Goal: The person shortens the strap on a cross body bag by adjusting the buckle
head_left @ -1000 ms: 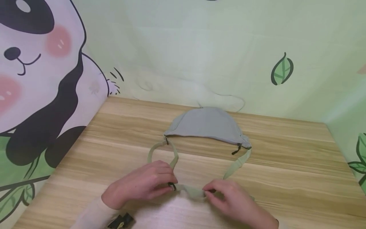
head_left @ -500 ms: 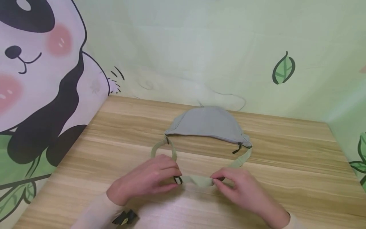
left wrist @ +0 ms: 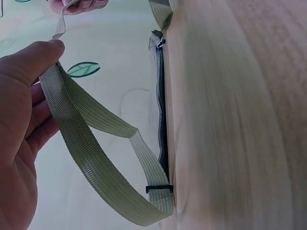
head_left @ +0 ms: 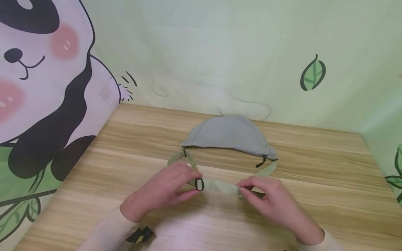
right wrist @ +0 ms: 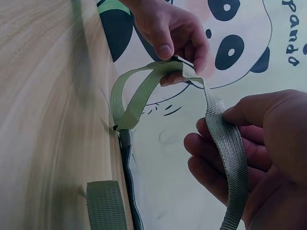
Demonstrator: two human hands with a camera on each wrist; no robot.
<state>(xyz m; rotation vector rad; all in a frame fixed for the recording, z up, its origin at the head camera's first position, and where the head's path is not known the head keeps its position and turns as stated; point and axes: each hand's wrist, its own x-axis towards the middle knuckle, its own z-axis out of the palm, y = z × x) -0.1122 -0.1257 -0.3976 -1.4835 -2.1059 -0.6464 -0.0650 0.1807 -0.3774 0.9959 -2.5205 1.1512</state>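
A grey waist bag (head_left: 227, 134) lies flat on the wooden table, its zipper edge toward me. My left hand (head_left: 166, 190) pinches the bag's pale green webbing strap (left wrist: 91, 158) beside a black slide buckle (head_left: 199, 184). To the right, my right hand (head_left: 271, 200) pinches another part of the strap between thumb and fingers. Between the two hands the strap (head_left: 221, 187) spans a short stretch. In the left wrist view the strap loops down through a black slider (left wrist: 159, 189) at the bag's end. Some fingertips are hidden in the head view.
A small black object (head_left: 139, 235) with a yellowish patch shows beside the left sleeve. Pale green printed walls (head_left: 220, 62) enclose the back and sides of the table (head_left: 314, 157), and a panda is drawn at the left.
Both hands have moved forward and a little to the right, bringing the strap along. More of the black slide buckle shows at the left fingertips. The bag stays almost where it was.
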